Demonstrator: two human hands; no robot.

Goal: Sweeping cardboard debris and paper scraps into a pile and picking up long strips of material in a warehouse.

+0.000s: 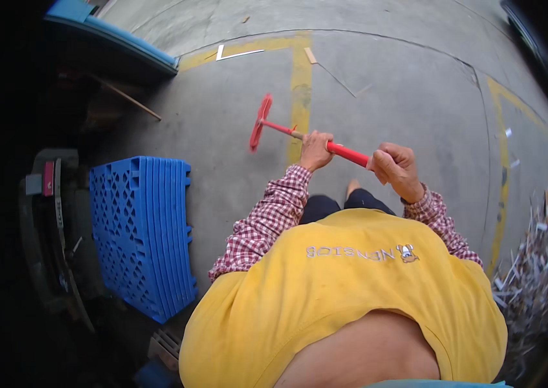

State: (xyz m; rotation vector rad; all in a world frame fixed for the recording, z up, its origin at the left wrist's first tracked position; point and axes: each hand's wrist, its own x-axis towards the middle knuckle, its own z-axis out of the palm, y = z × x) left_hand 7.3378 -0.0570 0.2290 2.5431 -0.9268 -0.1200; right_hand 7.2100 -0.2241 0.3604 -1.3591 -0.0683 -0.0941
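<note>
Broom (348, 153), left fingers (316, 146) wrapped around its middle, right fingers (387, 163) curled around its near end, red head (261, 123) farther out.

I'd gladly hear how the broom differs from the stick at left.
The broom is mostly red; the stick is brown. The broom has a wide head; the stick shows none. The left hand and right hand hold the broom; neither touches the stick. Both are long.

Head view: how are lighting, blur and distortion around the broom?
Head view: soft, even light on the grey floor, no strong glare; the picture's left edge is near-black; red broom readable, broom head slightly blurred, perhaps from motion; right yellow floor line curves.
</note>
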